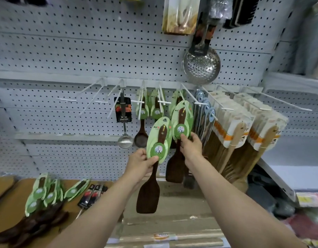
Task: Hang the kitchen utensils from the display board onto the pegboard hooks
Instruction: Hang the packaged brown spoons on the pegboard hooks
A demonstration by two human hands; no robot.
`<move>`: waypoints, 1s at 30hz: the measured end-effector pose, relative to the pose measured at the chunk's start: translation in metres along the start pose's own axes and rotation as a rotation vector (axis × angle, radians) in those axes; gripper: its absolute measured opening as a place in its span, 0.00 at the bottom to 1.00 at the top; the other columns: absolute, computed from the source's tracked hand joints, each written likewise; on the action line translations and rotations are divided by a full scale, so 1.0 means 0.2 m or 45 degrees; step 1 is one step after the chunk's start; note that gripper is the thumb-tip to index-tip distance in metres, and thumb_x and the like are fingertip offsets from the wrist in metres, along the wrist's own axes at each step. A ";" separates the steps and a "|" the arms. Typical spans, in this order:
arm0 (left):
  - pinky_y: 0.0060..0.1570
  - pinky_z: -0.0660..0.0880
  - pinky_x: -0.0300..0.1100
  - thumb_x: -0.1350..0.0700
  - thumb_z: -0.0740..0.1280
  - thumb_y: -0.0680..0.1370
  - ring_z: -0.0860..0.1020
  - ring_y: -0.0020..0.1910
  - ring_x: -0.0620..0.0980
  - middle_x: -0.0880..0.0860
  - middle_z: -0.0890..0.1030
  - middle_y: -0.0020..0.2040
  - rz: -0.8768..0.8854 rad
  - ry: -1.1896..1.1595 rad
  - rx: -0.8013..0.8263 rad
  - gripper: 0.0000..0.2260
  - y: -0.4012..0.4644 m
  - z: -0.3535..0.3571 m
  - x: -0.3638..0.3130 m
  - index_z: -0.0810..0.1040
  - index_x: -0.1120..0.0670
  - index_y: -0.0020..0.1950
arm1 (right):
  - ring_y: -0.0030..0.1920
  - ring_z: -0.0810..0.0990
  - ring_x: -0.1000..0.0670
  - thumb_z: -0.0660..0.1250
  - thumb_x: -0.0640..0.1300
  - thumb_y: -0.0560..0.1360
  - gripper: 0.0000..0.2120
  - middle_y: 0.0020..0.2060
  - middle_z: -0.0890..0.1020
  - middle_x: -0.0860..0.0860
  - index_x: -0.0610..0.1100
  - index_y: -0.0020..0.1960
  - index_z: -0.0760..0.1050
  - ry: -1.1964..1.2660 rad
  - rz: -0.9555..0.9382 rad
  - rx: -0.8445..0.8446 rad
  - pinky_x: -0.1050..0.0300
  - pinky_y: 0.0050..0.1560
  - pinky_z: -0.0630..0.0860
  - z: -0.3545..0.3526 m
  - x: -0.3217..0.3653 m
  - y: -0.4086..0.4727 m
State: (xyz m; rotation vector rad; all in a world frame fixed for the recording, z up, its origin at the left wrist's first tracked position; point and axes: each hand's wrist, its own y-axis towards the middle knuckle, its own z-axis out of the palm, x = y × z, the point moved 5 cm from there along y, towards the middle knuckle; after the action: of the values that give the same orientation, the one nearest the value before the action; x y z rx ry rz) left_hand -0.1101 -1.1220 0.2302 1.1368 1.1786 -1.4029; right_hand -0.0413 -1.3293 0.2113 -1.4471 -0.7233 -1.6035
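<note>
The left hand [139, 162] grips one carded spatula [151, 165], blade hanging below it, card above. The right hand [189, 144] pinches a second spatula [179, 138], likewise upright, beside the hooks [189, 94].

Dark brown spatulas [149, 192] on green cards [159, 140], grey dotted pegboard [65, 56]

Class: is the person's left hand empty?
No, the left hand grips a dark wooden spatula by its green leaf-shaped card.
</note>
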 end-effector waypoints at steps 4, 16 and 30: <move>0.53 0.81 0.46 0.64 0.70 0.76 0.85 0.49 0.50 0.54 0.86 0.49 -0.022 0.041 0.040 0.08 0.12 -0.01 0.02 0.75 0.60 0.54 | 0.55 0.81 0.44 0.70 0.46 0.79 0.20 0.56 0.83 0.45 0.49 0.69 0.72 0.013 0.017 -0.050 0.47 0.59 0.77 0.08 -0.02 0.15; 0.50 0.81 0.44 0.63 0.71 0.76 0.85 0.48 0.49 0.53 0.86 0.49 -0.021 0.046 0.060 0.10 0.22 -0.05 0.01 0.75 0.61 0.56 | 0.65 0.77 0.43 0.70 0.48 0.79 0.26 0.64 0.79 0.47 0.51 0.75 0.68 -0.069 0.083 -0.061 0.41 0.70 0.72 0.13 0.04 0.31; 0.45 0.81 0.43 0.65 0.70 0.77 0.85 0.46 0.53 0.56 0.85 0.48 0.063 -0.008 -0.063 0.08 -0.20 0.14 0.01 0.75 0.59 0.53 | 0.49 0.86 0.48 0.71 0.51 0.78 0.14 0.48 0.87 0.47 0.42 0.58 0.80 -0.120 -0.044 0.375 0.52 0.53 0.83 -0.03 0.22 -0.54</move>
State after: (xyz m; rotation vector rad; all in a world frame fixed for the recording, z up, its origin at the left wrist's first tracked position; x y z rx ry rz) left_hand -0.1527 -1.1460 0.2359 1.1190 1.1672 -1.3319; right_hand -0.1379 -1.2914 0.2650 -1.3054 -0.9988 -1.3927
